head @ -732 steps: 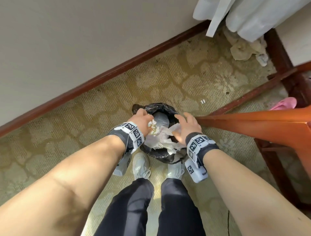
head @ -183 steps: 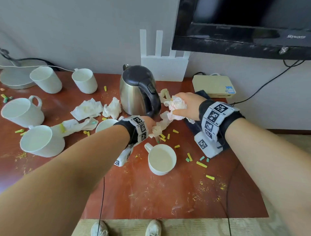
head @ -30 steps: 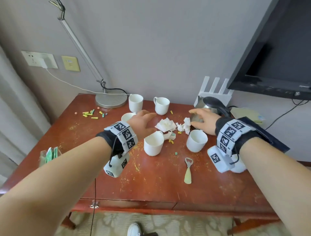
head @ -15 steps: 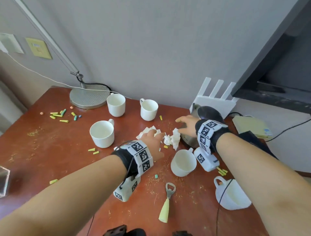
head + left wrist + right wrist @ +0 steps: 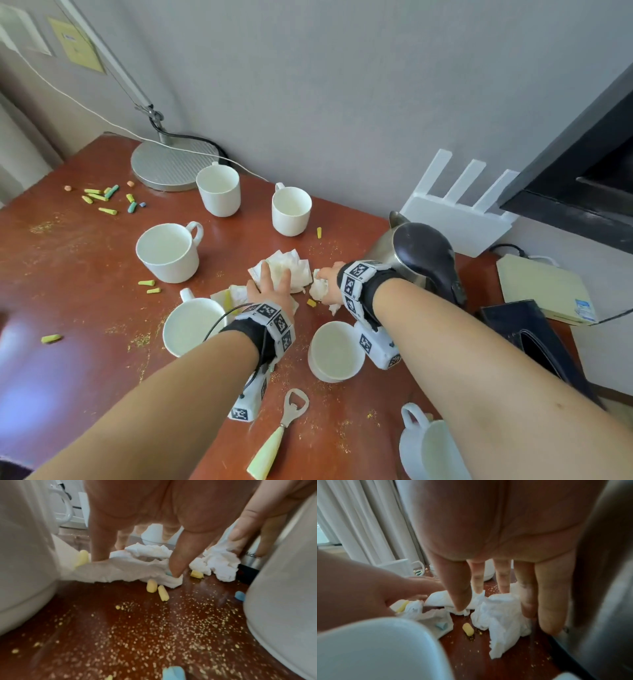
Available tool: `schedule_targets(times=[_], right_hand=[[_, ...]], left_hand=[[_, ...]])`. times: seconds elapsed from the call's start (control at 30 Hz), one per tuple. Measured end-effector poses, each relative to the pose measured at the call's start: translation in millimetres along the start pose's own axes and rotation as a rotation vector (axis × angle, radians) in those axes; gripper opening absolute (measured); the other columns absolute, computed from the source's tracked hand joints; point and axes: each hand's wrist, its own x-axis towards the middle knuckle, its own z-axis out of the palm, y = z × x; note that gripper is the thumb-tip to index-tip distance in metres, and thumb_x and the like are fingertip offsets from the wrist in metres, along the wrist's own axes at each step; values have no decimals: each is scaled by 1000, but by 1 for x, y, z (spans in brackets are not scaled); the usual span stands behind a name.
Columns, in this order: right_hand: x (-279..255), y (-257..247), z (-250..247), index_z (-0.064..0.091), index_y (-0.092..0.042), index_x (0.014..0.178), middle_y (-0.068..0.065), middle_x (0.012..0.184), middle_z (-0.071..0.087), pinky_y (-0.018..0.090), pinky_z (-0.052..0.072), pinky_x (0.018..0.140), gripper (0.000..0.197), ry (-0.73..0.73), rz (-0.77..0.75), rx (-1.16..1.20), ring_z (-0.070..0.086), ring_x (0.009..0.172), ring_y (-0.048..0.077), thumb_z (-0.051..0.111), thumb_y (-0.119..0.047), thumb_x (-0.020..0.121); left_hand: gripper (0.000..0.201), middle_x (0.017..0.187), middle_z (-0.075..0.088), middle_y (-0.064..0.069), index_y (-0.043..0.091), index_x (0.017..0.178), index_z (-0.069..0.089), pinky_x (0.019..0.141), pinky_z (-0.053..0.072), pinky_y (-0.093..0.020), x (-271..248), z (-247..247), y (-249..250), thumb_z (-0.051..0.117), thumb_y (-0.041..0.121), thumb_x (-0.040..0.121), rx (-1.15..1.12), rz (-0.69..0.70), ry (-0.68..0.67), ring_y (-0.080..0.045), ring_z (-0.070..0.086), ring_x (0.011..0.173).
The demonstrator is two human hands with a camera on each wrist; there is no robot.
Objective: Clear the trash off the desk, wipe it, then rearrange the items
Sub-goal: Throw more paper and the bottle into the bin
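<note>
On the red-brown tabletop (image 5: 85,281) both hands work at the crumpled tissues in the middle. The left hand (image 5: 274,291) lies palm down with its fingers (image 5: 178,563) spread and fairly straight, the tips pressing on a flattened tissue (image 5: 291,265); from the left wrist view, thumb and forefinger both touch the paper. The right hand (image 5: 330,286) reaches down just beside the kettle (image 5: 421,260), its fingers (image 5: 549,612) straight and a little apart, the tips touching a crumpled wad (image 5: 503,616), not yet closed on it. Yellow and blue pellets (image 5: 157,589) and fine crumbs lie scattered around the tissues. White mugs (image 5: 168,251) stand near on all sides, and a bottle opener (image 5: 277,435) lies close to the front edge.
</note>
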Motion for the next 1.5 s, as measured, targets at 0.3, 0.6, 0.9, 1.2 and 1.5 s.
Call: schedule_targets(times=[0.3,0.6,0.9,1.2,1.5], right_hand=[[12,-2,-3,16,-21,150,9,154,20,34,31,106,64,-145,-29,-178,30,138,27,49,-31,96],[16,-1,0,21,-23,148,13,152,19,38,31,106,57,-219,-42,-170,27,138,33,47,-24,97],[11,3,-7,35,-11,142,11,146,34,30,34,101,48,-117,47,37,40,130,26,46,-23,97],[-17,16,-19,43,-24,136,7,139,41,31,40,87,49,133,70,284,49,120,27,57,-21,89],[-34,15,-14,48,-25,131,8,134,41,32,44,89,47,272,86,392,51,102,25,62,-23,86]], left_hand=[[78,151,9,-7,28,146,14,105,37,-40,22,1,-2,58,9,85,-13,34,-63,-32,19,135],[40,129,30,-12,12,122,39,85,43,-31,26,-6,3,49,2,85,-17,58,-74,-32,42,113],[44,132,33,-7,18,125,44,84,45,-31,22,-36,-4,47,-3,86,-268,73,50,-29,49,99],[38,122,49,-9,20,126,46,82,44,-33,8,-51,-20,56,17,89,-417,88,222,-26,55,103],[37,117,56,-12,15,127,46,78,42,-29,-10,-63,-25,55,15,91,-479,142,310,-26,56,102]])
